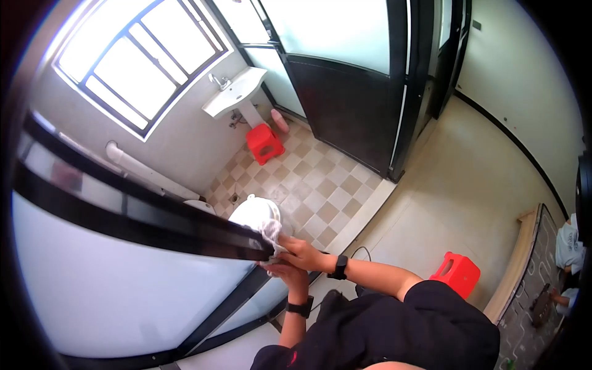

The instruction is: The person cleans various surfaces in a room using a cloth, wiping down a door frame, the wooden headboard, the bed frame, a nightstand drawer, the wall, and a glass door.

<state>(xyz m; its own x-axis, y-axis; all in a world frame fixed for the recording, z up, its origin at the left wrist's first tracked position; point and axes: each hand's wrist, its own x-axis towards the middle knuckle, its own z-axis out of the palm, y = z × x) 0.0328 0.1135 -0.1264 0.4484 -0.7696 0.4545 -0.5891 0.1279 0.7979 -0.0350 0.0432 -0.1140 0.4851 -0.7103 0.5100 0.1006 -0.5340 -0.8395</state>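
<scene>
A whitish cloth (271, 232) is folded over the end of a dark door frame (203, 235), which has frosted panels. My right hand (303, 254) presses the cloth against that edge, its fingers closed on it. Just below, my left hand (287, 272) is closed around the cloth's lower part at the same edge; some of its fingers are hidden. Each wrist carries a black band.
Beyond the door are a white toilet (256, 213), a pedestal sink (237, 91) and a red stool (265, 144) on checkered tiles (320, 191). Another red stool (457, 274) stands to my right, near a wood-edged patterned surface (521, 296). A raised sill (364, 222) crosses the doorway.
</scene>
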